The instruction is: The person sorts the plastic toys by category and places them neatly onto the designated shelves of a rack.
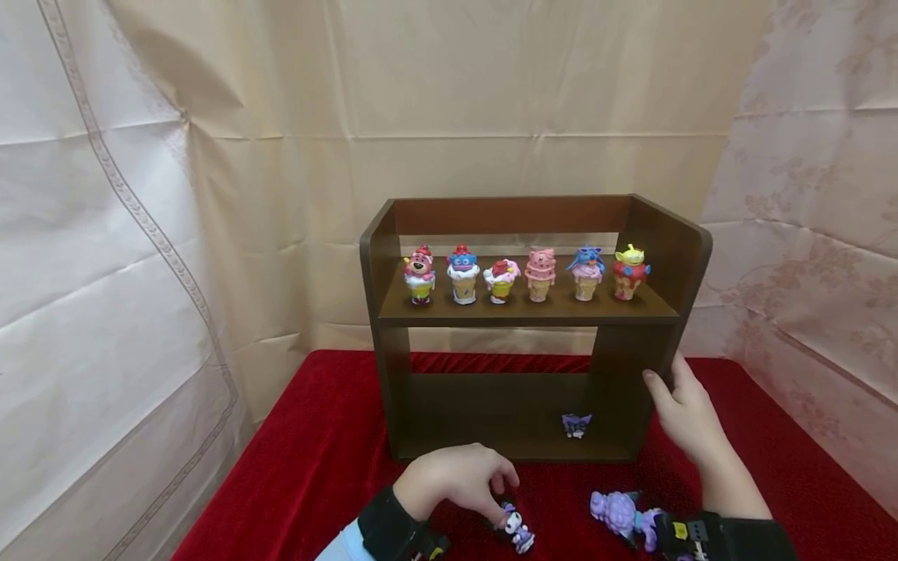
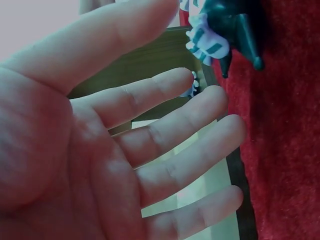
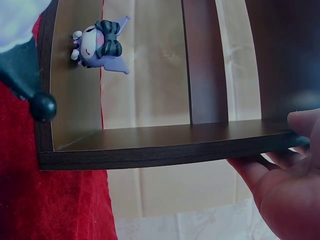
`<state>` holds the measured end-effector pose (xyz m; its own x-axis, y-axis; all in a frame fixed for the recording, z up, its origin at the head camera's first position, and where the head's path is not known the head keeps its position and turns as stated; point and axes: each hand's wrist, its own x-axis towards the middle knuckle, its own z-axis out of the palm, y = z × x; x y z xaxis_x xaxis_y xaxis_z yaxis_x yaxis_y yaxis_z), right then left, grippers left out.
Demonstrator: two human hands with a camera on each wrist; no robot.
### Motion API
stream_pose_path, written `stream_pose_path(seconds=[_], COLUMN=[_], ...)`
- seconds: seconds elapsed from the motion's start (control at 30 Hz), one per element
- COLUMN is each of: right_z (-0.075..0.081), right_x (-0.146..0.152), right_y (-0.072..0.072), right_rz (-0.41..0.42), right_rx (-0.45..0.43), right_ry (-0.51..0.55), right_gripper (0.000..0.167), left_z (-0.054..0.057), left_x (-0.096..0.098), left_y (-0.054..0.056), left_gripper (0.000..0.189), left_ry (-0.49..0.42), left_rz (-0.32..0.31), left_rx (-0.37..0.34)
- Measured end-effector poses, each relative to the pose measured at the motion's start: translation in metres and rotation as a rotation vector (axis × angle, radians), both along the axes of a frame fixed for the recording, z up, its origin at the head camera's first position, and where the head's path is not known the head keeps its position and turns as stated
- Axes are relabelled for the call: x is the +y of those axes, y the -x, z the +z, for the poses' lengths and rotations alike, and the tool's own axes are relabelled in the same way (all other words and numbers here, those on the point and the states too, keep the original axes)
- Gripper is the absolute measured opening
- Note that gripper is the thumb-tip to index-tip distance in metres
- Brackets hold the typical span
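My left hand (image 1: 459, 479) reaches low in front of the brown two-tier shelf (image 1: 526, 321), fingers apart and loosely bent. Its thumb tip is right at a small purple, white and black figurine (image 1: 519, 533) on the red cloth. The left wrist view shows the spread fingers (image 2: 175, 140) with nothing between them and the figurine's dark parts (image 2: 227, 30) beyond the thumb. With my right hand (image 1: 691, 417) I grip the shelf's right side panel, thumb inside and fingers outside. A purple-eared figurine with a black bow (image 3: 97, 45) stands on the lower tier at the right.
Several ice-cream-cone character figurines line the upper tier, from a pink bear (image 1: 419, 274) to a yellow-green alien (image 1: 631, 273). A larger purple figurine (image 1: 620, 514) lies near my right wrist. Red velvet cloth (image 1: 309, 436) covers the table, with beige curtain (image 1: 449, 93) behind.
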<state>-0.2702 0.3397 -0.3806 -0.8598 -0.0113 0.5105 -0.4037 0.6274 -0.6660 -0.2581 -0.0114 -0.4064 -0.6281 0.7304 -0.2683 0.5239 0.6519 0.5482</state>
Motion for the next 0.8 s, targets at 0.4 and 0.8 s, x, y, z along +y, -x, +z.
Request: stream_pose_path(seconds=[0.4,0.8], right_z=[-0.0007,0.0002], right_x=[-0.001,-0.0024], right_y=[0.0003,-0.0015], right_rz=[0.005,-0.001], right_rx=[0.021,0.014], right_ry=[0.015,0.005], right_gripper=[0.056,0.055], left_z=[-0.0067,-0.0091], left_x=[0.0027,0.0041], left_y=[0.0023,-0.0005], left_gripper=[0.03,0.027], left_ry=[0.009,0.024], left_rz=[-0.025,-0.033], left_rx=[-0.065,-0.041])
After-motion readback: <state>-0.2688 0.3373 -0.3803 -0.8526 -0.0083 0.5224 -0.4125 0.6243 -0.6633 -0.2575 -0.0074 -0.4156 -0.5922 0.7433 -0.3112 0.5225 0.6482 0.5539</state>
